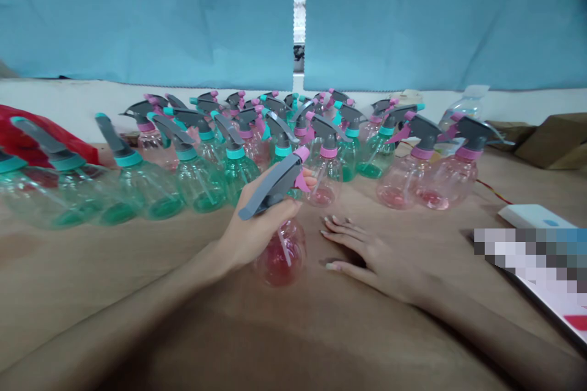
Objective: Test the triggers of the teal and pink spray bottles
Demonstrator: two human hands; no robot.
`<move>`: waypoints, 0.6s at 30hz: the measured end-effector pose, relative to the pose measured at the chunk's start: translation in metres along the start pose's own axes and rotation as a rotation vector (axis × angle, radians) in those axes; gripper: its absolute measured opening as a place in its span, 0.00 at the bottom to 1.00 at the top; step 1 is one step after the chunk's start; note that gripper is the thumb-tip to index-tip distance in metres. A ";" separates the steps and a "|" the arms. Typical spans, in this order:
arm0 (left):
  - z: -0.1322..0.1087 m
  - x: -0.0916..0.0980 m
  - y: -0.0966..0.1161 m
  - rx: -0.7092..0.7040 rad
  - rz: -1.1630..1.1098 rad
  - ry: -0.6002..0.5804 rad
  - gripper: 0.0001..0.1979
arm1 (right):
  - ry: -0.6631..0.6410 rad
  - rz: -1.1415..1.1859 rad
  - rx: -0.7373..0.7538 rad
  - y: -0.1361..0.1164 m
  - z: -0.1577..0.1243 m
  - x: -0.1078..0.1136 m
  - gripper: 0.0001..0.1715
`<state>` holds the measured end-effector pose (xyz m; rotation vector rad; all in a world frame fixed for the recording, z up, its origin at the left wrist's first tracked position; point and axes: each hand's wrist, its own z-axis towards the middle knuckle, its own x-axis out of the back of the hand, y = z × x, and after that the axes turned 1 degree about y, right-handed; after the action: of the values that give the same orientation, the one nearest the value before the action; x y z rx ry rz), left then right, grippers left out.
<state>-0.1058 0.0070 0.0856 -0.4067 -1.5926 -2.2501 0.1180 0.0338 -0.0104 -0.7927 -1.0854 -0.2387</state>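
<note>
My left hand [252,223] is wrapped round the neck of a pink spray bottle [282,256], just under its grey trigger head with a pink nozzle and lever. The bottle is tilted a little, and its base is at or near the tabletop; contact cannot be made out. To its right, my right hand [362,250] rests palm down on the wooden table [293,342], fingers stretched out, holding nothing. Just beyond the hands stands another pink spray bottle [326,180], with a green spray bottle [241,174] to the left of it.
Several more green spray bottles [165,189] line the left, and two pink ones [403,180] stand at right. More are crowded behind. A white device [536,215], a partly blurred flat object [541,275] and a brown box [557,140] lie right. Red cloth [50,134] is far left.
</note>
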 end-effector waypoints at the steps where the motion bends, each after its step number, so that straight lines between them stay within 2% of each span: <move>1: 0.000 0.000 0.000 -0.007 -0.017 0.001 0.06 | -0.008 -0.010 -0.007 -0.001 0.000 0.000 0.34; 4: 0.000 0.000 -0.001 -0.020 -0.053 0.010 0.05 | -0.037 -0.034 -0.014 -0.002 0.001 0.002 0.36; 12: 0.000 0.000 -0.001 -0.049 -0.076 -0.014 0.13 | -0.003 -0.016 -0.008 -0.001 0.000 0.000 0.34; 18: 0.001 0.000 0.000 -0.045 -0.088 -0.009 0.07 | -0.003 -0.005 0.004 0.000 0.000 -0.001 0.34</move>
<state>-0.1054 0.0076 0.0860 -0.3656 -1.5955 -2.3562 0.1173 0.0336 -0.0107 -0.7869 -1.0901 -0.2396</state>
